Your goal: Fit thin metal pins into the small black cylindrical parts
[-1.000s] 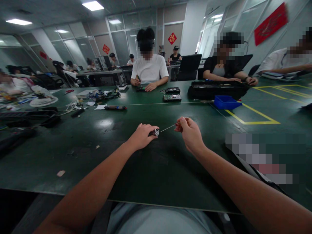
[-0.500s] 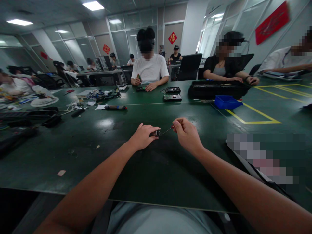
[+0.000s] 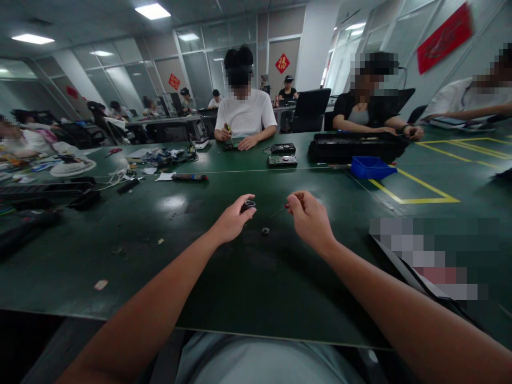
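My left hand [image 3: 232, 220] is closed around a small dark cylinder [image 3: 249, 205] with a bright metal rim, its round end turned up. The fingers hide most of its body. In my right hand [image 3: 309, 217] is a thin screwdriver [image 3: 279, 211] with a reddish handle, its shaft pointing down and left. The tip is apart from the cylinder. On the green table [image 3: 256, 288], between and a little nearer than my hands, lies a small round metallic part [image 3: 265, 231].
Across the table a person in white [image 3: 246, 114] works on a small device. Two hard drives [image 3: 282, 161] lie ahead, with a blue bin [image 3: 373, 168] and long black housing [image 3: 352, 146] to the right. Tangled cables [image 3: 162, 156] and a cylindrical tool [image 3: 190, 177] are at left.
The cylinder has tilted upward and moved left, away from the screwdriver tip. A small round part now lies on the table below where the cylinder's end was.
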`<move>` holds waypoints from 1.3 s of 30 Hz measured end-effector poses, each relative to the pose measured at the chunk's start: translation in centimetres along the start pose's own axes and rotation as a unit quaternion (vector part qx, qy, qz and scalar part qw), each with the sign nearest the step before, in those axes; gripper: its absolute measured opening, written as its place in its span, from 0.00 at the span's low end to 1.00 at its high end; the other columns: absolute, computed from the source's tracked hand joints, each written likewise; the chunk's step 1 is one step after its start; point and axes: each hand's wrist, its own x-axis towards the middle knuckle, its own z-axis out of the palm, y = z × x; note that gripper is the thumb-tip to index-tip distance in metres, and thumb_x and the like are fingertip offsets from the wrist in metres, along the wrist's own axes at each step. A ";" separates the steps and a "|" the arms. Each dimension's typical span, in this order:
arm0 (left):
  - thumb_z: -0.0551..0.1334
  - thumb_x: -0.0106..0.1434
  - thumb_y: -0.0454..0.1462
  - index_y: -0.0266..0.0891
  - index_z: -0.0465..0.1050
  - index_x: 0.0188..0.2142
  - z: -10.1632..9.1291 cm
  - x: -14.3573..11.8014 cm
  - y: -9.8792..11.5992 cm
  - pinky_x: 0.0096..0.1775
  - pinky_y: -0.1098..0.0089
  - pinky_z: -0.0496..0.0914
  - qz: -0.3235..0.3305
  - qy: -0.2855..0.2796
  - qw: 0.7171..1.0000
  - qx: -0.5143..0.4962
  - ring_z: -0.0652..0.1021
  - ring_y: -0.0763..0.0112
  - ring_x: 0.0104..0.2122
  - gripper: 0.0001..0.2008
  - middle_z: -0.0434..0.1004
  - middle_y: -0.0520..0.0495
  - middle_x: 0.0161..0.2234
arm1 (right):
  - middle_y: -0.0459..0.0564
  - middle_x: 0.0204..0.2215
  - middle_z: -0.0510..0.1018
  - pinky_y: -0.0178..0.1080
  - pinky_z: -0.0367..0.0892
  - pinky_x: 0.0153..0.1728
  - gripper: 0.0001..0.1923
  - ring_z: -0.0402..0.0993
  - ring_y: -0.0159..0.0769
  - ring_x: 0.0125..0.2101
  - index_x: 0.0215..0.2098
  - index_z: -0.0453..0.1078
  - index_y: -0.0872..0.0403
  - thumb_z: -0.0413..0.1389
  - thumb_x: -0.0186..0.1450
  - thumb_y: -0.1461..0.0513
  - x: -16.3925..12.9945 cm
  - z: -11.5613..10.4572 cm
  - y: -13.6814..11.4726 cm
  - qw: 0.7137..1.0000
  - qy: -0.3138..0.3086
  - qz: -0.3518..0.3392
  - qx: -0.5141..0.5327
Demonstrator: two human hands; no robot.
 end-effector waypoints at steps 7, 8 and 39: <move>0.57 0.67 0.48 0.38 0.71 0.42 0.6 -0.1 1.0 0.39 0.64 0.70 -0.001 -0.023 0.999 0.045 0.75 0.66 0.34 0.15 0.75 0.45 0.36 | 0.49 0.28 0.77 0.41 0.62 0.33 0.13 0.74 0.40 0.31 0.35 0.68 0.52 0.47 0.71 0.54 -0.1 -0.1 -0.2 1.000 -0.003 -0.009 -0.002; 0.58 0.66 0.47 0.39 0.72 0.41 0.7 -0.2 1.2 0.42 0.63 0.69 0.019 -0.030 0.995 0.097 0.75 0.64 0.36 0.14 0.76 0.45 0.38 | 0.49 0.28 0.77 0.41 0.62 0.33 0.13 0.74 0.40 0.31 0.35 0.68 0.52 0.47 0.71 0.54 -0.1 -0.1 -0.2 1.000 -0.004 -0.010 -0.001; 0.64 0.58 0.37 0.35 0.66 0.32 -11.1 -2.8 -2.4 0.23 0.75 0.58 -0.110 0.225 0.919 -0.305 0.66 0.78 0.22 0.09 0.66 0.52 0.28 | 0.50 0.28 0.77 0.41 0.62 0.33 0.15 0.75 0.41 0.31 0.35 0.68 0.51 0.46 0.70 0.52 -0.1 0.0 0.0 1.000 -0.017 -0.011 -0.004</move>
